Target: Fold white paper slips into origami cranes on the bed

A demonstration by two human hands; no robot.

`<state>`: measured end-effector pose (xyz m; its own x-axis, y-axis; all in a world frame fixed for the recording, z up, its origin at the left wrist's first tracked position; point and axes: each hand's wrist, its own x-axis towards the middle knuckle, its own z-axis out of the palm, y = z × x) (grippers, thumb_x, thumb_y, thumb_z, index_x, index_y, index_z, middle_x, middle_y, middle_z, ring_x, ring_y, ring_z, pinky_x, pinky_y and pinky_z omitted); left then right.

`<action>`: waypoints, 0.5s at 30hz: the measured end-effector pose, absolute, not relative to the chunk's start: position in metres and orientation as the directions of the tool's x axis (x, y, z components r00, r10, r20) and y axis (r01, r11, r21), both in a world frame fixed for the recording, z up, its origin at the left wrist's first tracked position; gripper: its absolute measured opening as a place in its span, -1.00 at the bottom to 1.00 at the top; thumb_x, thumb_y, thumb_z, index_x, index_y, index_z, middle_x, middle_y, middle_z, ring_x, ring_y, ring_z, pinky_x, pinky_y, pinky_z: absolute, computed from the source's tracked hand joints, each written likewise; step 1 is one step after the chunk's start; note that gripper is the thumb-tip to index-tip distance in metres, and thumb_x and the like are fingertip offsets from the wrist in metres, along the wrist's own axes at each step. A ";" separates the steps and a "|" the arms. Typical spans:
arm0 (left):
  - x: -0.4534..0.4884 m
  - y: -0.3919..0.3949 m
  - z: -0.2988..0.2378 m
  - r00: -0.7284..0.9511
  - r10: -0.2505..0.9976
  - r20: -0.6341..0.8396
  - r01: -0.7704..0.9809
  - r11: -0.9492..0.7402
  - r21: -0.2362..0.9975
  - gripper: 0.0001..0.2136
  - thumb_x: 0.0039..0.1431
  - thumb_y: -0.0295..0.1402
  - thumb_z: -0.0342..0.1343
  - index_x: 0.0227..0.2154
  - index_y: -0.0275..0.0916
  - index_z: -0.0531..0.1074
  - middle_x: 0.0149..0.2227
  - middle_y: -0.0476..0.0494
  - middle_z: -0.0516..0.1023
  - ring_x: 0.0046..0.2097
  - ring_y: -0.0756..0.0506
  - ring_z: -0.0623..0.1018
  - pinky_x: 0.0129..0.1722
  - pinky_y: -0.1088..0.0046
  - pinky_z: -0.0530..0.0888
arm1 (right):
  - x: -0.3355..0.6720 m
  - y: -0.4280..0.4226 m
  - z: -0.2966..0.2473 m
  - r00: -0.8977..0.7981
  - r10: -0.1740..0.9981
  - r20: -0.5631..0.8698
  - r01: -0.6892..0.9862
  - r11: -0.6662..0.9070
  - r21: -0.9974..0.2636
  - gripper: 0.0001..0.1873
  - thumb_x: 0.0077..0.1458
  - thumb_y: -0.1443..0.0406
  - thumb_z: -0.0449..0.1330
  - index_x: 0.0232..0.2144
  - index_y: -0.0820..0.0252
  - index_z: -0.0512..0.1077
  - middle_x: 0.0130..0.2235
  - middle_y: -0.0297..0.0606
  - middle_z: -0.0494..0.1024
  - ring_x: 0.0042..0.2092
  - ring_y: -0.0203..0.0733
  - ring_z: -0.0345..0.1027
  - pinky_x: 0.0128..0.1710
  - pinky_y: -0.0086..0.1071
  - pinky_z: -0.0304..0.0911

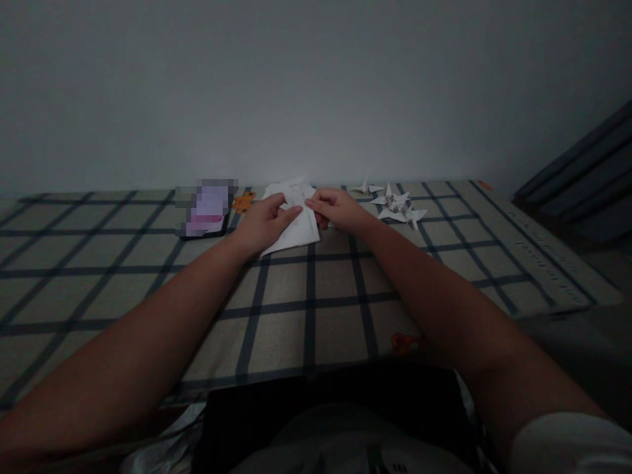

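Over a stack of white paper sheets (292, 236), my two hands work close together on a small piece of folded white paper (297, 195), which is hard to tell from the sheets under it. My left hand (263, 225) has its thumb laid along the near side of the piece and the fingers curled behind. Thumb and forefinger of my right hand (336, 209) pinch its right edge, the other fingers curled in. Right of that hand lie several folded paper cranes (392, 203).
A phone (210, 207) with its screen lit leans left of the paper. A checked cloth (286, 322) covers the table, which meets a plain wall (316, 92) at the back. Dark folded fabric (587, 171) is at the far right.
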<state>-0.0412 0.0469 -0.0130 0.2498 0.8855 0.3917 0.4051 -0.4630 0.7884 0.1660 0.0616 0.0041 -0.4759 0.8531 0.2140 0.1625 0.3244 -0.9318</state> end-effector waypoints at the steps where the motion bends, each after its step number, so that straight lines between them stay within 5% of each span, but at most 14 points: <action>1: -0.042 0.046 -0.012 0.263 0.885 0.384 0.453 -0.465 0.761 -0.67 0.20 -0.06 0.20 -0.20 -0.24 0.53 -0.51 -0.01 0.44 -0.51 0.00 0.34 -0.55 0.52 0.20 | 0.166 0.063 0.003 -0.469 0.857 0.215 0.156 0.320 -0.935 -0.71 0.32 0.33 0.17 -0.49 0.21 0.30 -0.60 -0.47 0.35 -0.56 -0.43 0.25 -0.54 -0.54 0.17; 6: -0.043 0.043 -0.006 0.320 0.900 0.297 0.561 -0.433 0.705 -0.67 0.18 -0.05 0.19 -0.47 -0.23 0.37 -0.58 0.07 0.25 -0.52 0.03 0.23 -0.55 0.52 0.09 | 0.164 0.070 -0.004 -0.438 0.865 0.245 0.089 0.313 -0.946 -0.84 0.21 0.42 0.21 -0.39 0.19 0.31 -0.55 -0.49 0.36 -0.53 -0.41 0.28 -0.51 -0.54 0.19; 11: -0.040 0.041 -0.003 0.383 0.900 0.208 0.498 -0.390 0.775 -0.68 0.17 -0.06 0.18 -0.46 -0.21 0.34 -0.58 0.09 0.23 -0.56 0.05 0.20 -0.58 0.51 0.08 | 0.164 0.074 -0.006 -0.364 0.865 0.344 0.008 0.372 -0.928 -0.96 0.16 0.38 0.24 -0.32 0.22 0.42 -0.46 -0.43 0.43 -0.47 -0.41 0.32 -0.43 -0.50 0.28; 15: -0.041 0.041 -0.005 0.412 0.893 0.182 0.497 -0.388 0.776 -0.66 0.17 -0.02 0.18 -0.44 -0.21 0.37 -0.60 0.10 0.21 -0.57 0.06 0.19 -0.58 0.52 0.07 | 0.166 0.076 -0.005 -0.337 0.855 0.393 0.008 0.421 -0.907 -0.87 0.14 0.35 0.25 -0.22 0.22 0.49 -0.47 -0.43 0.45 -0.46 -0.39 0.33 -0.41 -0.48 0.31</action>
